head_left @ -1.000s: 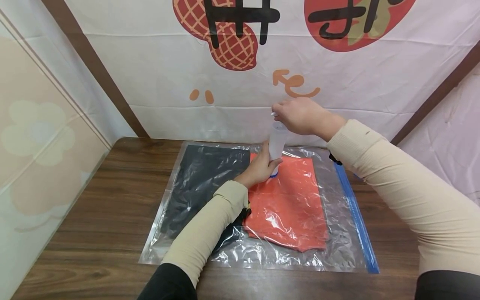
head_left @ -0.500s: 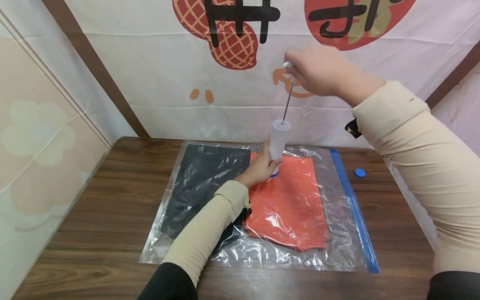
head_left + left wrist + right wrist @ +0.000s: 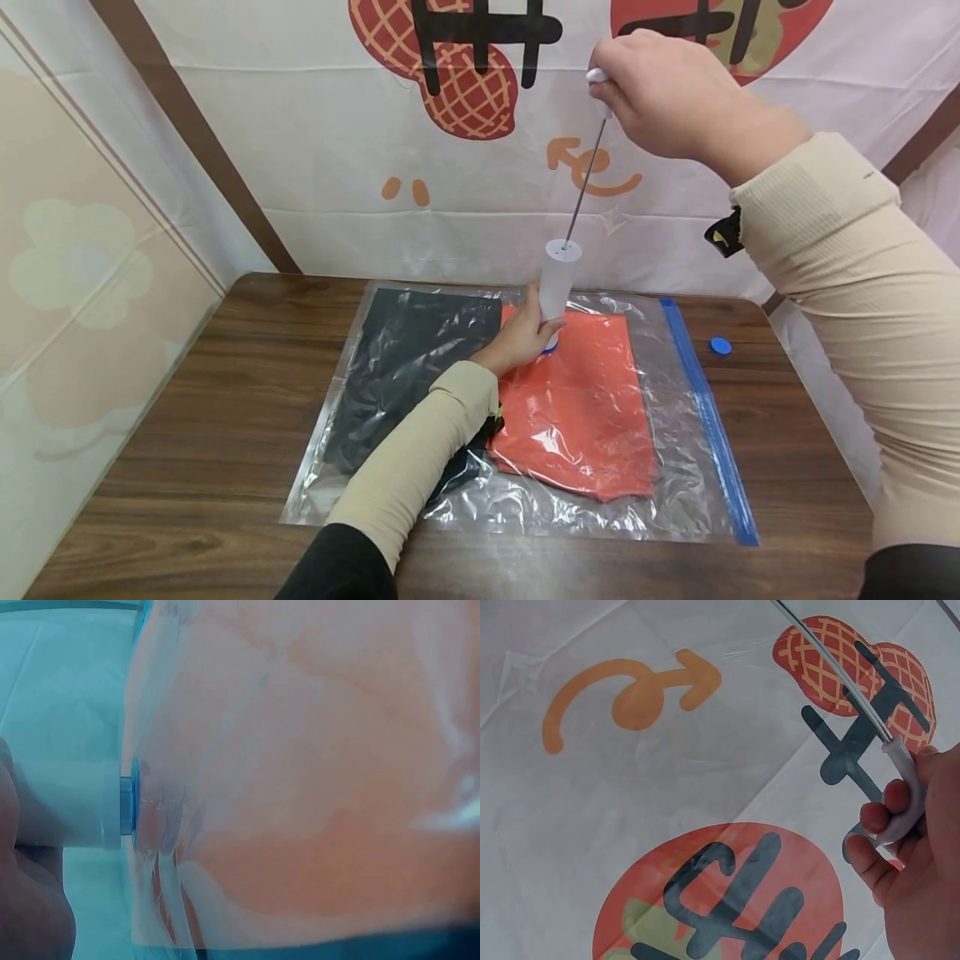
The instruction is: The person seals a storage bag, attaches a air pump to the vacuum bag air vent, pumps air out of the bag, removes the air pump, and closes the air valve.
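Note:
A frosted white hand pump (image 3: 559,282) stands nearly upright on a clear vacuum storage bag (image 3: 686,475). My left hand (image 3: 517,337) grips the lower part of its barrel. In the left wrist view the barrel's end (image 3: 75,806) meets the bag's blue-rimmed valve (image 3: 130,806). High above, my right hand (image 3: 678,104) holds the pump's white handle (image 3: 597,76), fingers curled round it in the right wrist view (image 3: 906,806). A long thin metal rod (image 3: 586,185) joins handle and barrel. Inside the bag lie a folded red cloth (image 3: 577,417) and a dark cloth (image 3: 420,367).
A small blue cap (image 3: 720,346) lies on the wooden table (image 3: 195,433), right of the bag's blue zip strip (image 3: 708,421). Close behind the table hangs a white printed curtain (image 3: 322,150). Patterned fabric (image 3: 82,292) borders the left side.
My right hand has risen from just over the barrel, up and rightward, drawing the rod far out. The blue cap came into view as the arm moved. My left hand stays in place.

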### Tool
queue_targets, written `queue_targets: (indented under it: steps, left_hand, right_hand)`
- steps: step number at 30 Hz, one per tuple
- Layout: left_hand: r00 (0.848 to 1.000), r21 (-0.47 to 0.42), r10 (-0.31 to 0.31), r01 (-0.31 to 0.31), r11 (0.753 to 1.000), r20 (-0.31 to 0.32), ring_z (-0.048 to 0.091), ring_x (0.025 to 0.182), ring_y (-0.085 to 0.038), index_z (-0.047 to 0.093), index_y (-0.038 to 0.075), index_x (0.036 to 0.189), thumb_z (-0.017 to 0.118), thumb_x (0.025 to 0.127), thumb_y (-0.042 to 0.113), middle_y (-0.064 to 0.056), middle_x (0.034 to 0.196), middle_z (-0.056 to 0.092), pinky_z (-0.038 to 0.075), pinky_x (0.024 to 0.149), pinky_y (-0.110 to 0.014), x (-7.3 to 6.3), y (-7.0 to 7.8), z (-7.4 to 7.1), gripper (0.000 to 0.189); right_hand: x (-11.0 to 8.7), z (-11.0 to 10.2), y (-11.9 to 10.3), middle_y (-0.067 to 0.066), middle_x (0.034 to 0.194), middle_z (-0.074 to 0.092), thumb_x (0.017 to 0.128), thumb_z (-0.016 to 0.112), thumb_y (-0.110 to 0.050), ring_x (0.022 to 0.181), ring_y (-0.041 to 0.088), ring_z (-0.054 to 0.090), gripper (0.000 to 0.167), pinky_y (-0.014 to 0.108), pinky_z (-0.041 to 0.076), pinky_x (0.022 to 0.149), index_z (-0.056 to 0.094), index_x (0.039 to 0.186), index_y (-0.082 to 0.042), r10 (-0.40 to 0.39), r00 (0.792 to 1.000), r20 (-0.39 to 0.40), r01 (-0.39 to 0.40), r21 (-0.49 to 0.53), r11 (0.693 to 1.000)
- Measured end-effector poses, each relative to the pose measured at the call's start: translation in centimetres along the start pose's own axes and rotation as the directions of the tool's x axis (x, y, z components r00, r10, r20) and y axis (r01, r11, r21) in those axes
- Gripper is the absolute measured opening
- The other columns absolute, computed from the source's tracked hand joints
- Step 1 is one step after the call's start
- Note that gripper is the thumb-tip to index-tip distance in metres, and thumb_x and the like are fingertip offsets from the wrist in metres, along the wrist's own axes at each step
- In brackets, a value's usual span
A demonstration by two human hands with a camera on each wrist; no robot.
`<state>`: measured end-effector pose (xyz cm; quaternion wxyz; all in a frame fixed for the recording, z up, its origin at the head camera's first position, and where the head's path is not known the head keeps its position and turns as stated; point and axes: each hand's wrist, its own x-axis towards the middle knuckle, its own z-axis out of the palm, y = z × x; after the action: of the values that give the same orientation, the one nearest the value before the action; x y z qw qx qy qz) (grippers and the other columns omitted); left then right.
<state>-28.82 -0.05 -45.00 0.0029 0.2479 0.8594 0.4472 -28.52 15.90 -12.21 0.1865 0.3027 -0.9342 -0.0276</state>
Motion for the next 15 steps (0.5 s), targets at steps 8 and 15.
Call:
queue_targets:
  steps: [8, 15]
  left_hand:
    - [1.0, -0.004, -0.004, 0.004, 1.0, -0.002, 0.052, 0.126, -0.035, 0.008, 0.006, 0.154, 0.059, 0.105, 0.025, -0.021, 0.139, 0.043, 0.041, 0.11, -0.051, 0.1, -0.1, 0.2, 0.073]
    - [0.999, -0.004, -0.03, 0.03, 1.0, 0.017, 0.051, 0.127, -0.034, 0.008, 0.009, 0.153, 0.057, 0.105, 0.028, -0.019, 0.138, 0.044, 0.04, 0.112, -0.051, 0.0, -0.1, 0.3, 0.072]
  right_hand:
    - [-0.1, 1.9, -0.5, 0.021, 0.104, 0.058, 0.11, 0.044, -0.02, 0.099, 0.039, 0.054, 0.026, 0.058, 0.049, 0.089, 0.053, 0.116, 0.004, -0.073, 0.997, 0.018, 0.073, 0.004, 0.997]
    - [-0.9, 5.2, -1.0, 0.021, 0.098, 0.065, 0.106, 0.054, -0.014, 0.092, 0.037, 0.059, 0.017, 0.052, 0.052, 0.085, 0.057, 0.11, 0.002, -0.164, 0.984, 0.064, 0.163, 0.022, 0.986]
